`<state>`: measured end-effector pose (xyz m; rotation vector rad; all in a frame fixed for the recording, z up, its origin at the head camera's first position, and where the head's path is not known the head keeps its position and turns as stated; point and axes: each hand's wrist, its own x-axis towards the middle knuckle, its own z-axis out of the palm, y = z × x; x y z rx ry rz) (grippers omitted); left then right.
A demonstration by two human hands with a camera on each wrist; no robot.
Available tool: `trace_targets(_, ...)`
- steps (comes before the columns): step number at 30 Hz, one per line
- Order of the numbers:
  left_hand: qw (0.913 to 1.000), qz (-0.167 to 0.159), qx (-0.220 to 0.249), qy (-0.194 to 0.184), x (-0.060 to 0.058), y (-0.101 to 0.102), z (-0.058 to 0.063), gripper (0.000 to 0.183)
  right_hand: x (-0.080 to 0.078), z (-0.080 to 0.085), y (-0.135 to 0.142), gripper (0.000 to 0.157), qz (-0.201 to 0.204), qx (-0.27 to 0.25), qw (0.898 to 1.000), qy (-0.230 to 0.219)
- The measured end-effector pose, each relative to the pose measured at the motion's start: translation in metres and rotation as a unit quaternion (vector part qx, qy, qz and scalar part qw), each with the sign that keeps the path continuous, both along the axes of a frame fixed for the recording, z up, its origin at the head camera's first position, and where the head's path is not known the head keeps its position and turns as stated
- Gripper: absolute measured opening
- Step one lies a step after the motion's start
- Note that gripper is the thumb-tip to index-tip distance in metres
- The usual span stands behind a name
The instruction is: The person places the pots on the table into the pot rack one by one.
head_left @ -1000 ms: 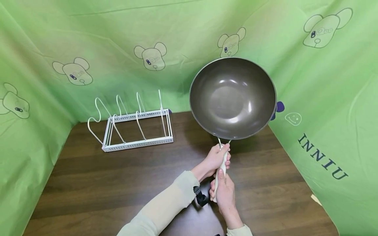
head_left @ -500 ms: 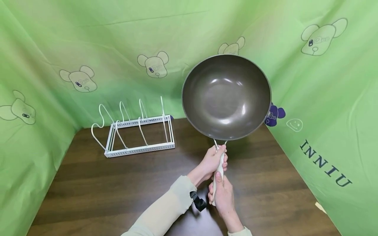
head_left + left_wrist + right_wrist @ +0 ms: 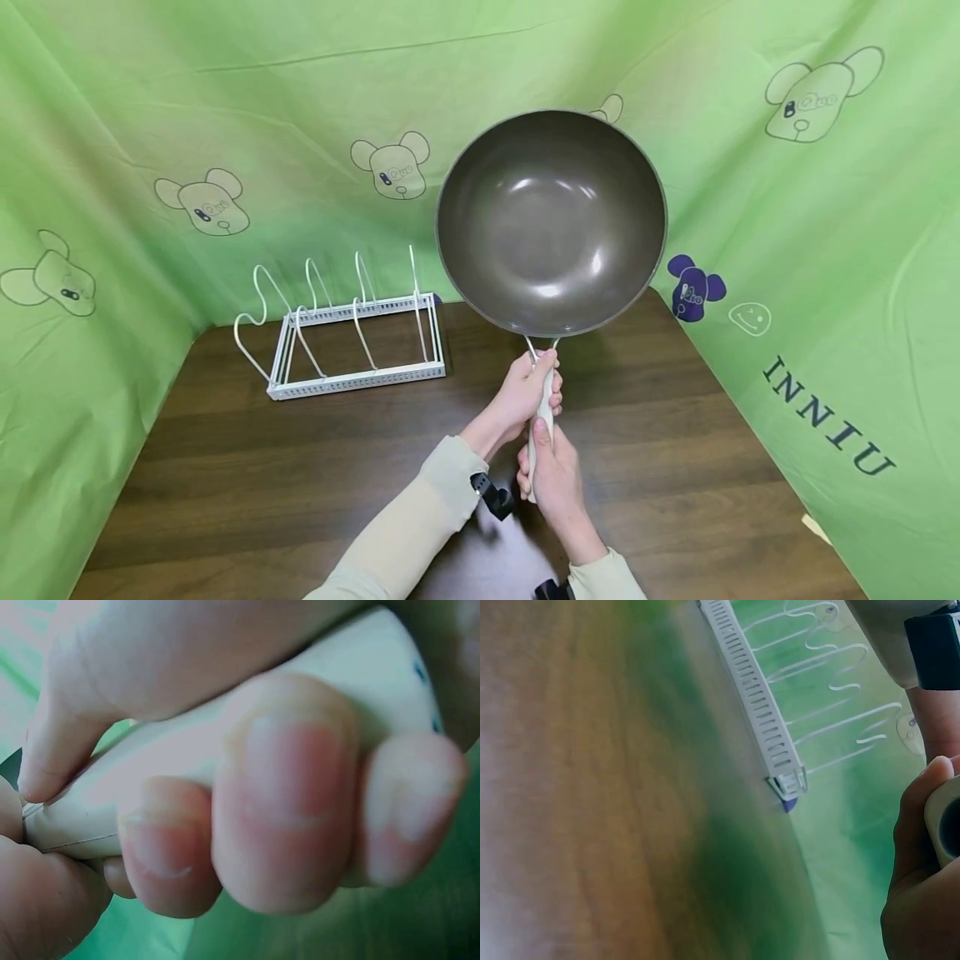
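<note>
A large deep wok (image 3: 551, 225) with a dark brown-grey inside is held up above the table, its bowl tilted toward me. Its off-white handle (image 3: 545, 408) points down toward me. My left hand (image 3: 523, 387) grips the handle's upper part, close to the bowl. Lower down, my right hand (image 3: 557, 479) grips the same handle with its thumb along the top. In the left wrist view, curled fingers (image 3: 289, 787) wrap the pale handle (image 3: 172, 750). The right wrist view shows part of my right hand (image 3: 922, 900) round the handle's end (image 3: 941, 817).
A white wire pot rack (image 3: 356, 383) with several upright loops stands at the back left of the brown wooden table (image 3: 300, 475). Green printed cloth (image 3: 285, 108) hangs behind and at both sides. A small pale piece (image 3: 816, 528) lies at the right edge.
Both hands have carried the wok up and to the left, uncovering more of the purple bear print at its right. The grip on the handle stays the same. The rack has not been moved.
</note>
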<state>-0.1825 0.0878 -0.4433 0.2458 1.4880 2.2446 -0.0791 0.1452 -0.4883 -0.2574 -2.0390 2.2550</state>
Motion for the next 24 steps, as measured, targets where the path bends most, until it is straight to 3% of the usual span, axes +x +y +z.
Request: trace_targets(24,0.9959,0.06,-0.022,0.064,-0.03,-0.041,0.027,0.021,-0.046,0.013,-0.021,0.058,0.094,-0.006,0.994,0.063)
